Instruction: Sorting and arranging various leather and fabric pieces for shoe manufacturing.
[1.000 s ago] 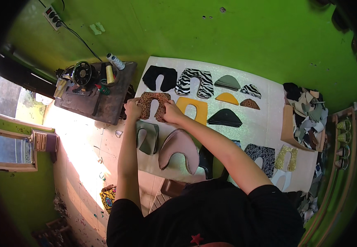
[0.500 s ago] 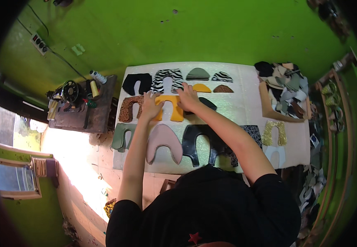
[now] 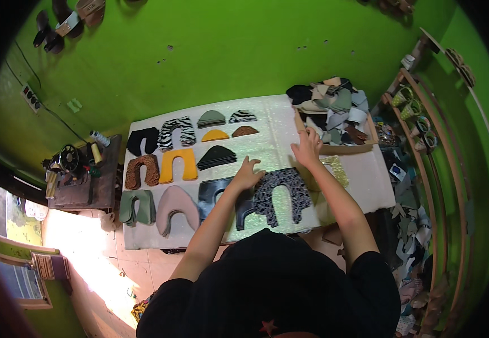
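Observation:
My left hand (image 3: 248, 175) is above the near middle of the table with its fingers apart, holding nothing. Under and beside it lie a shiny black arch-shaped piece (image 3: 208, 195) and a black-and-grey patterned one (image 3: 264, 194). My right hand (image 3: 308, 147) has its fingers apart at the left front corner of a cardboard box (image 3: 346, 150) heaped with offcuts (image 3: 334, 104); whether it touches the box I cannot tell. A glittery gold piece (image 3: 337, 170) lies partly hidden by my right forearm. Further left sit a yellow arch piece (image 3: 178, 165) and a black half-round stack (image 3: 217, 158).
More arch pieces lie at left: zebra-striped (image 3: 177, 133), black (image 3: 142, 141), brown spotted (image 3: 141, 170), green (image 3: 137, 207) and pink (image 3: 176, 208). Small half-round stacks (image 3: 211, 118) are at the back. A sewing machine (image 3: 69, 160) stands left; a wooden rack with shoes (image 3: 408, 104) stands right.
Both hands have left the yellow piece and moved right, the right one to the box and the left one over the dark pieces. The view has shifted to the right.

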The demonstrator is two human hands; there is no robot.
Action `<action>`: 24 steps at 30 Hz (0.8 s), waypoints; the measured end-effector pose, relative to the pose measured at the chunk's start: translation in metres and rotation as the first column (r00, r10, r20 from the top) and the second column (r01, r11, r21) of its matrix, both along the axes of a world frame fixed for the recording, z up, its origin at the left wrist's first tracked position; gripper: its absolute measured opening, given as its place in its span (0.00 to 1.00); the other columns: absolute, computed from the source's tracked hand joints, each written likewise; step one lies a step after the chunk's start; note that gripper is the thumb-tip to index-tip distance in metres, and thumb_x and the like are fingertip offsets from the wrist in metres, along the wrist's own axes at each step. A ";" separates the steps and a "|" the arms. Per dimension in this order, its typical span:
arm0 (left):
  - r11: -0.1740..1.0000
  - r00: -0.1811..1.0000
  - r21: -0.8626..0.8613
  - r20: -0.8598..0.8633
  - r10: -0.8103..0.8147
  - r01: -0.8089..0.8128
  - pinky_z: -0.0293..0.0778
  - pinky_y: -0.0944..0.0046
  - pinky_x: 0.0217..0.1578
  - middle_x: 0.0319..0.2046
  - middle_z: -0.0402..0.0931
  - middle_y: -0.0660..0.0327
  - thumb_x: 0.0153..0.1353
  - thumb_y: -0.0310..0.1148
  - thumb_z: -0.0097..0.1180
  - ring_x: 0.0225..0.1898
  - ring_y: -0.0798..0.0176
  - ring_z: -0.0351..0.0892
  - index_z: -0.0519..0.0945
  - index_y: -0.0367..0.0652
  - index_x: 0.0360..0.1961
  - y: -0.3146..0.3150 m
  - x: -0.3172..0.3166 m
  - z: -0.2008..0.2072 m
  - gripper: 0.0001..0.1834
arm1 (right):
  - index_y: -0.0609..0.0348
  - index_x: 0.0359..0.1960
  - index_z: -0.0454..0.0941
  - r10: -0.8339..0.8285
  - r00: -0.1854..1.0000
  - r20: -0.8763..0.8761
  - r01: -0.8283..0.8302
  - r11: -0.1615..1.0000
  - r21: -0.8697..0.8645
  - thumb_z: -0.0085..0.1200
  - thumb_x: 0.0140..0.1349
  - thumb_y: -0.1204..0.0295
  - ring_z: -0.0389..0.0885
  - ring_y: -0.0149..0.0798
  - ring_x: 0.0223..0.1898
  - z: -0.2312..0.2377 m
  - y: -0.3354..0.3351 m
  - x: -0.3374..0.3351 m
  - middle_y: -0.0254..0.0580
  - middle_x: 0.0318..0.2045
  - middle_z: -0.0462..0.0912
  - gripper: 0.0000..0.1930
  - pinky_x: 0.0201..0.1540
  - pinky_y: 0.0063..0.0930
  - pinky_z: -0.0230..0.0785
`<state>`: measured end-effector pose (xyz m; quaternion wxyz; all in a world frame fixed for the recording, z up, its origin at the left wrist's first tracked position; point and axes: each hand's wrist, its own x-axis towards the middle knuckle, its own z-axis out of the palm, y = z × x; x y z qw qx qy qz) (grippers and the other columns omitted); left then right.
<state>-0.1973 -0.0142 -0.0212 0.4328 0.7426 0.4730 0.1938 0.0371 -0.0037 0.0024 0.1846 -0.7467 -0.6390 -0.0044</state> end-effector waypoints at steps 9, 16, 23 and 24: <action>0.982 0.988 0.170 -0.147 -0.052 0.077 0.47 0.37 0.56 0.62 0.46 0.47 0.49 0.42 0.54 0.64 0.46 0.41 0.64 0.46 0.55 0.003 0.132 0.019 0.30 | 0.55 0.46 0.70 -0.013 0.999 -0.030 0.015 0.996 0.091 0.54 0.49 0.62 0.60 0.46 0.53 -0.018 -0.047 0.103 0.43 0.46 0.67 0.21 0.59 0.53 0.40; 0.826 0.957 0.541 -0.291 0.005 0.161 0.49 0.42 0.58 0.61 0.50 0.56 0.52 0.36 0.51 0.64 0.52 0.44 0.60 0.41 0.56 -0.003 0.199 0.016 0.30 | 0.55 0.54 0.63 0.106 0.994 -0.014 -0.103 0.986 0.127 0.54 0.49 0.66 0.55 0.46 0.59 -0.013 -0.072 0.113 0.47 0.51 0.64 0.28 0.62 0.50 0.39; 0.831 0.961 0.538 -0.276 0.010 0.145 0.49 0.44 0.58 0.59 0.54 0.58 0.52 0.33 0.51 0.64 0.52 0.47 0.57 0.43 0.58 -0.015 0.200 0.009 0.31 | 0.58 0.49 0.68 0.189 0.981 -0.040 -0.177 0.964 0.197 0.52 0.51 0.65 0.63 0.47 0.52 -0.014 -0.071 0.130 0.45 0.46 0.70 0.22 0.61 0.48 0.43; 0.832 0.970 0.543 -0.243 0.023 0.116 0.50 0.43 0.58 0.58 0.56 0.57 0.50 0.31 0.51 0.63 0.53 0.48 0.58 0.43 0.57 -0.016 0.201 0.010 0.31 | 0.58 0.45 0.71 0.194 0.978 -0.076 -0.178 0.968 0.178 0.52 0.51 0.64 0.65 0.46 0.49 -0.014 -0.066 0.133 0.44 0.44 0.72 0.19 0.61 0.48 0.44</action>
